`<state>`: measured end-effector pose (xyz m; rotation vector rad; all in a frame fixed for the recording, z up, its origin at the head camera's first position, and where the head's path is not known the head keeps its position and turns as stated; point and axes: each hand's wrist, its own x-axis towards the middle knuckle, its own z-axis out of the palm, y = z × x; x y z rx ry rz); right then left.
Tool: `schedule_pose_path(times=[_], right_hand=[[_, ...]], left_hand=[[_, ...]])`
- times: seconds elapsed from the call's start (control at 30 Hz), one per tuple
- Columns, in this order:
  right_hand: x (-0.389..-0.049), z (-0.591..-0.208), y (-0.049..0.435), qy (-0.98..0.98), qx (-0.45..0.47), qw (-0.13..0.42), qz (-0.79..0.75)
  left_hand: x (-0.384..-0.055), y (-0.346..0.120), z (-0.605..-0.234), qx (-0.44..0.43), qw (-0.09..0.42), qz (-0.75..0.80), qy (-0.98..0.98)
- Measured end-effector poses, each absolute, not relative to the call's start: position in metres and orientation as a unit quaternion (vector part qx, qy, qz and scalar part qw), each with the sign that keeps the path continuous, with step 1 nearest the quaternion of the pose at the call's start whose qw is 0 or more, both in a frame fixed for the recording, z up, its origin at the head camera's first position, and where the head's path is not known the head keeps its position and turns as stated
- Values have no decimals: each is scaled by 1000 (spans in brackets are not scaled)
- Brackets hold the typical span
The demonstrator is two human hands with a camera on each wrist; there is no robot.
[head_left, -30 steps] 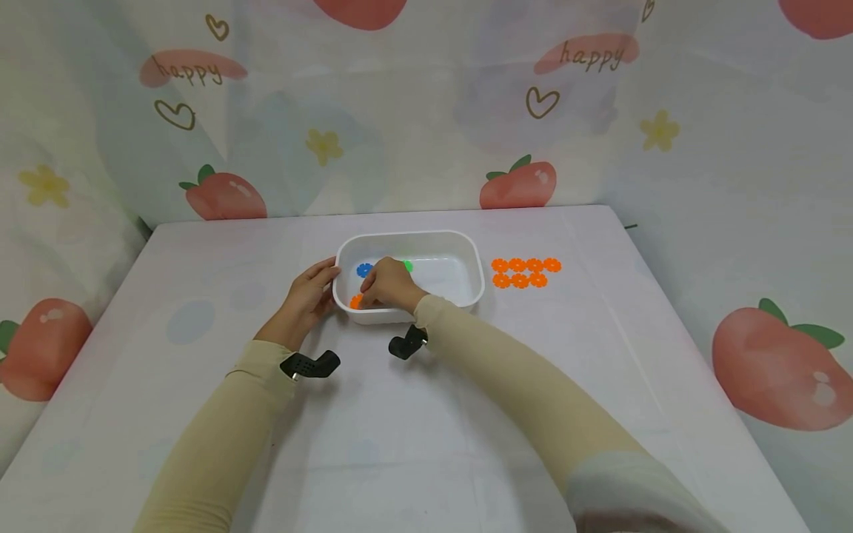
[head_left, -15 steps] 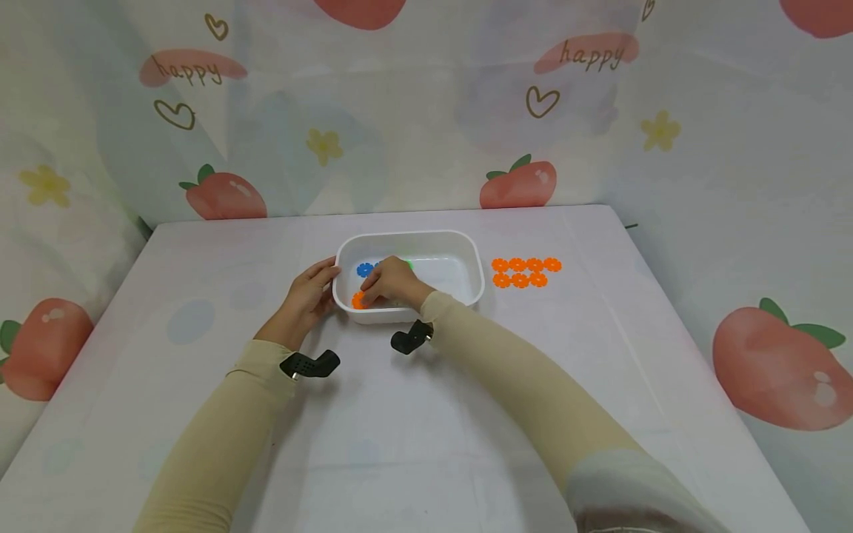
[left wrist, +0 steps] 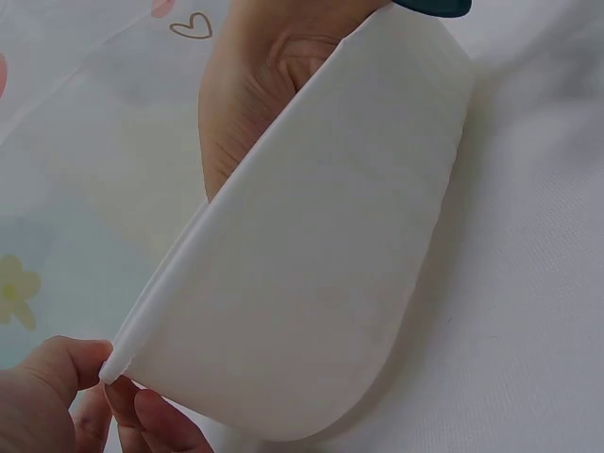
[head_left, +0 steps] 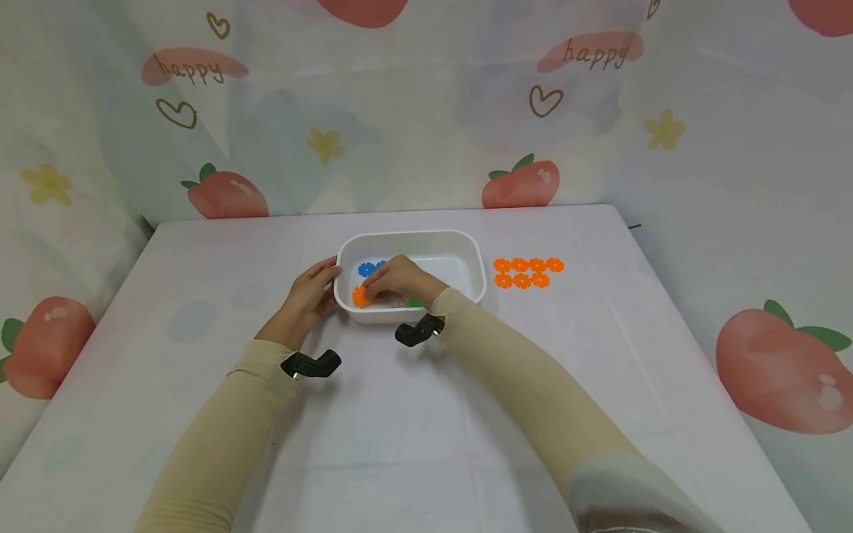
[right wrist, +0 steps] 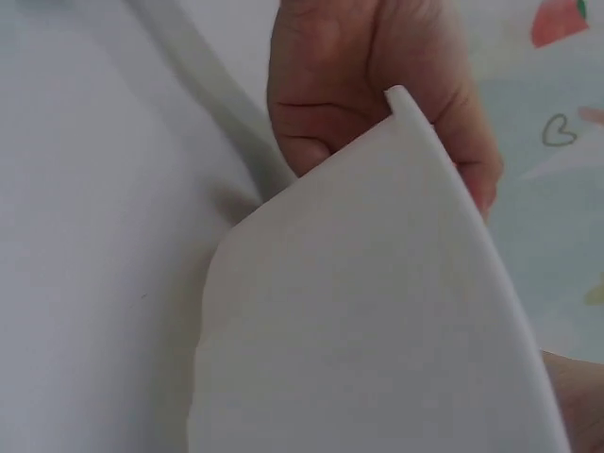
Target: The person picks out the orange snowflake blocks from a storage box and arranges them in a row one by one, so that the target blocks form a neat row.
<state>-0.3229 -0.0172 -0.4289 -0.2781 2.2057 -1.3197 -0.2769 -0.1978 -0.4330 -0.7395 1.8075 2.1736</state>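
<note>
In the head view a white plastic tray (head_left: 460,270) stands on the table. My left hand (head_left: 309,297) holds its left rim; the left wrist view shows the thumb (left wrist: 80,354) on top and fingers curled beneath. Inside the tray, my right hand (head_left: 403,279) pinches an orange notched plastic disc (head_left: 360,296) at the front left corner. Blue notched discs (head_left: 366,269) lie along the back left of the tray. Part of a green disc (head_left: 416,303) shows beneath the right hand. The tray wall (right wrist: 349,283) hides the right fingertips in the right wrist view.
Several orange notched discs (head_left: 520,272) lie flat in two rows on the table, right of the tray. A white cloth (head_left: 373,459) covers the table. Behind it hangs a patterned curtain (head_left: 413,111). Black wrist cameras (head_left: 309,364) sit on both wrists.
My right hand has shifted slightly right and back, and the orange disc at its fingertips shows more fully. A green disc has come into view below that hand. My left hand keeps its place.
</note>
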Motion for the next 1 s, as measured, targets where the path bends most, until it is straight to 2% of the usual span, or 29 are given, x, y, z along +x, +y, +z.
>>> schedule_pose_path(times=[0.2, 1.0], right_hand=[[-323, -426, -11, 739, -40, 308, -597], [-326, -426, 25, 744, 0, 285, -605]], left_hand=[[-277, -197, -433, -256, 110, 742, 609], [-275, -198, -433, -242, 104, 744, 614]])
